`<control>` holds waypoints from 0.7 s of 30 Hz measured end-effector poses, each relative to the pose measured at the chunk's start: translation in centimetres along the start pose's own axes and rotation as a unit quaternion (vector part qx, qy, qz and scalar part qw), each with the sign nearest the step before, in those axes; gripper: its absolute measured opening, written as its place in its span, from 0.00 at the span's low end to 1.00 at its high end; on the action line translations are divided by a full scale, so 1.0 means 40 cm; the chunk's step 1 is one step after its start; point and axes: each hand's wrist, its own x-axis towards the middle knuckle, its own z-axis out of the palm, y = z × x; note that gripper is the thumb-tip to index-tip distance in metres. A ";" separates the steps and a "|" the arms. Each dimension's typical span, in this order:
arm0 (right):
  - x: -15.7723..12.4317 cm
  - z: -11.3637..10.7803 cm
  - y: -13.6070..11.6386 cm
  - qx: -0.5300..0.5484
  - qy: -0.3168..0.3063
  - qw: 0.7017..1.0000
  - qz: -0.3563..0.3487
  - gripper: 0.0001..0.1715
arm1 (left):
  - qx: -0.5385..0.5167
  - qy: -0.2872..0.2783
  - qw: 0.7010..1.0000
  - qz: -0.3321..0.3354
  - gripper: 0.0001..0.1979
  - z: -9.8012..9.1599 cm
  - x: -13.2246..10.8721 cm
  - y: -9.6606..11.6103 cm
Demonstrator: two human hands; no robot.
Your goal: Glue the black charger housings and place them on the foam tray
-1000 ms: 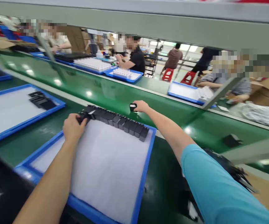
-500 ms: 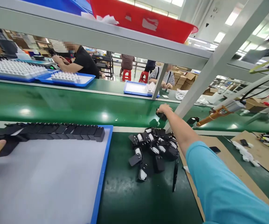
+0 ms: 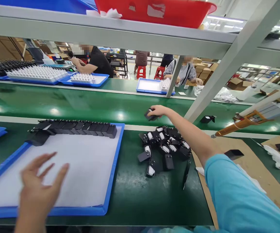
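My right hand (image 3: 159,111) grips a small black box (image 3: 151,114) above the green belt, its fingers wrapped round the box's side. Below that arm lies a loose heap of black boxes (image 3: 165,142), several showing white inside. My left hand (image 3: 41,184), a little blurred, hovers with fingers spread and nothing in them over the near left part of a blue-rimmed tray (image 3: 117,155). A row of black boxes (image 3: 81,127) stands along the tray's far edge, with another black box (image 3: 39,138) at the row's left end.
A green conveyor belt (image 3: 93,103) runs behind the bench. An orange-handled tool (image 3: 229,127) hangs at right over brown cardboard (image 3: 249,161). A slanting metal post (image 3: 217,71) rises beside my right arm. Co-workers sit beyond the belt, near trays of white parts (image 3: 39,73).
My left hand has left the black box at the tray's left end and come nearer, now spread. My right hand has moved left with its black box. The view has shifted left.
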 end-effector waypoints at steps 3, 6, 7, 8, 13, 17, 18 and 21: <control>-0.032 0.067 -0.149 -0.040 -0.072 0.995 -0.050 0.19 | -0.021 -0.126 0.992 0.015 0.34 0.076 -0.140 0.088; -0.077 0.154 -0.260 -0.068 -0.097 0.990 -0.075 0.20 | -0.033 -0.216 0.975 0.048 0.29 0.144 -0.212 0.133; -0.090 0.181 -0.283 -0.077 -0.103 0.989 -0.076 0.19 | -0.037 -0.237 0.969 0.058 0.29 0.164 -0.223 0.139; -0.100 0.203 -0.299 -0.084 -0.107 0.988 -0.075 0.18 | -0.039 -0.256 0.964 0.066 0.29 0.182 -0.231 0.142; -0.138 0.211 -0.310 -0.082 -0.096 0.990 -0.066 0.19 | -0.010 -0.339 0.938 0.072 0.38 0.268 -0.220 0.133; -0.226 0.091 -0.235 -0.016 -0.040 0.991 -0.123 0.28 | 0.030 -0.389 0.918 0.079 0.47 0.345 -0.165 0.133; -0.261 0.050 -0.200 0.009 -0.019 0.989 -0.148 0.26 | 0.038 -0.395 0.913 0.094 0.48 0.364 -0.148 0.135; -0.376 -0.066 -0.055 0.096 0.057 0.971 -0.210 0.16 | 0.074 -0.396 0.902 0.156 0.49 0.415 -0.100 0.140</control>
